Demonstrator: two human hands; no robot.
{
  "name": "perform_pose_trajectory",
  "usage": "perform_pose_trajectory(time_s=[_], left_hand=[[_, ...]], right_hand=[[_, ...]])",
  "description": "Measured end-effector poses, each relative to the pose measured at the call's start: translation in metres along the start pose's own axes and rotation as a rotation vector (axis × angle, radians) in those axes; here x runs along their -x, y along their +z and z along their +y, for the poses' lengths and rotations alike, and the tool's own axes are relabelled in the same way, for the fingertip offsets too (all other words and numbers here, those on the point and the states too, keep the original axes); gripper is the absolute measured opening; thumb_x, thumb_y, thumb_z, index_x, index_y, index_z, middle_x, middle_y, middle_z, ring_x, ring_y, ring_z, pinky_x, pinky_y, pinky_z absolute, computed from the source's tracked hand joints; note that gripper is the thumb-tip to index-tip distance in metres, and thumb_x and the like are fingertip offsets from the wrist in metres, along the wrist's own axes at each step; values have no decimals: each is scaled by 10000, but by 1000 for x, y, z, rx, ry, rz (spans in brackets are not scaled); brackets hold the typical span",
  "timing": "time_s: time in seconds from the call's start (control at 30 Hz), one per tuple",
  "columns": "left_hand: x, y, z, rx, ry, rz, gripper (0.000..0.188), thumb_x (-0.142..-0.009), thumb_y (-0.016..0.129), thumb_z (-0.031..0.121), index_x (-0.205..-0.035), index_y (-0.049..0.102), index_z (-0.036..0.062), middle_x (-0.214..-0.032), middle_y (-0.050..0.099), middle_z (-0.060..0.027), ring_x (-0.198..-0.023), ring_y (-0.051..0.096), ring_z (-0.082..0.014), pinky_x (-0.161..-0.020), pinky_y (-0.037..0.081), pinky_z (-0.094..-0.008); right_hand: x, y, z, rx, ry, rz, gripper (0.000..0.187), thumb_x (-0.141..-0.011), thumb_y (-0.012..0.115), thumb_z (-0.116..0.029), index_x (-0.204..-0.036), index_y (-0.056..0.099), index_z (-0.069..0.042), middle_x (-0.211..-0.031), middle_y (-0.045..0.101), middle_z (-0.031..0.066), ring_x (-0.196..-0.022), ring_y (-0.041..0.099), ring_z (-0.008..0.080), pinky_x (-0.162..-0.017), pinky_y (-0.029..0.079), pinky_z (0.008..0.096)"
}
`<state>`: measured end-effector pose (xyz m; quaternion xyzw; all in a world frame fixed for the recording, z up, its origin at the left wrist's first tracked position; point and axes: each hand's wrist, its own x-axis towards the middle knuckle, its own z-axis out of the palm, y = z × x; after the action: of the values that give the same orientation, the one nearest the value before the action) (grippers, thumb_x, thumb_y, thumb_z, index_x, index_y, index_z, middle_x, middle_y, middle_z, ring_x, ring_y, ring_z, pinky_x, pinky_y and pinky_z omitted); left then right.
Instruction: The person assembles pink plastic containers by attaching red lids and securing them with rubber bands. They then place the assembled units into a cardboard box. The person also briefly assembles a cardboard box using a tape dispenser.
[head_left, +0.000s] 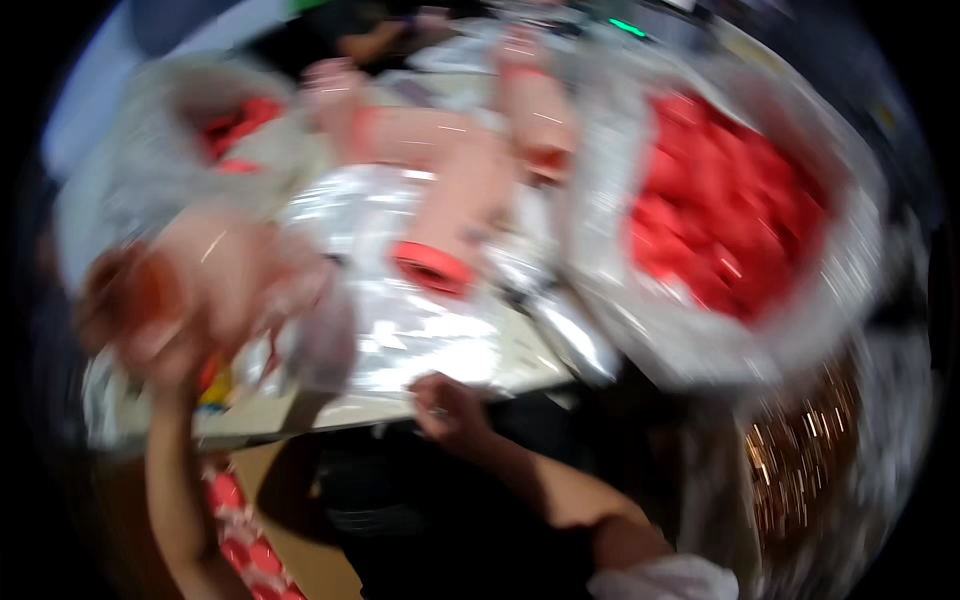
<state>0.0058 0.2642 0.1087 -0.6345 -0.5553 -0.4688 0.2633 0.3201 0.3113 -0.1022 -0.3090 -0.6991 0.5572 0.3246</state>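
Clasping a pink tube (215, 255) near its open end with the left hand (172, 355) at frame left, probably to bear its weight. Holding the right hand (450, 412) fisted at lower centre, too blurred to tell if empty.

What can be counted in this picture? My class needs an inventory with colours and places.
Tubes: at least three, pink, centre and back of table
Held tube: one, pink, left
Plastic bags: two, whitish clear, left and right
Red pieces: many, red, inside both bags
Plastic sheet: at least one, silvery clear, table centre
Table: one, pale, middle
Coppery pile: one, copper-brown, lower right
Other person's arm: one, top
Left fingers: blurred, around held tube
Right fingers: blurred, at table's front edge
Blur hides smaller things.
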Motion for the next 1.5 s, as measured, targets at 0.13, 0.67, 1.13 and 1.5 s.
perform_pose_trajectory(time_s=[0.13, 0.67, 1.13, 1.5], left_hand=[[29, -38, 114, 308, -554, -304, 534, -914, 670, 283, -1336, 467, 27, -1186, 563, -94, -1087, 570, -208, -967, 477, -342], [202, 9, 217, 1447, -1514, -603, 616, -978, 601, 392, -1449, 434, 32, -1299, 594, -191, -1196, 597, -309, -1029, 504, -439], [210, -12, 215, 1171, -1447, -578, 497, -1017, 557, 351, -1400, 496, 40, -1283, 607, -150, -1138, 617, -254, -1002, 505, -383], [178, -7, 239, 1321, -1215, -398, 673, -1055, 408, 498, -1552, 280, 64, -1496, 456, -211, -1360, 480, -297, -1152, 378, -419]], right_hand=[[15, -47, -34, -106, -213, 118, 143, -931, 655, -31, -1067, 642, 12, -906, 623, 77, -780, 599, 118, -702, 478, 256], [256, -430, -100, 1242, 300, 545, 193, -837, 673, -52, -1000, 758, -110, -1007, 695, 100, -936, 675, 321, -825, 545, 418], [253, -372, -157, 1216, 214, 491, 142, -849, 714, -68, -989, 735, -72, -942, 690, 108, -884, 674, 293, -787, 539, 379], [106, -74, -144, 195, -349, -294, 186, -777, 708, 32, -946, 681, -40, -870, 592, 83, -885, 595, 250, -751, 497, 340]])
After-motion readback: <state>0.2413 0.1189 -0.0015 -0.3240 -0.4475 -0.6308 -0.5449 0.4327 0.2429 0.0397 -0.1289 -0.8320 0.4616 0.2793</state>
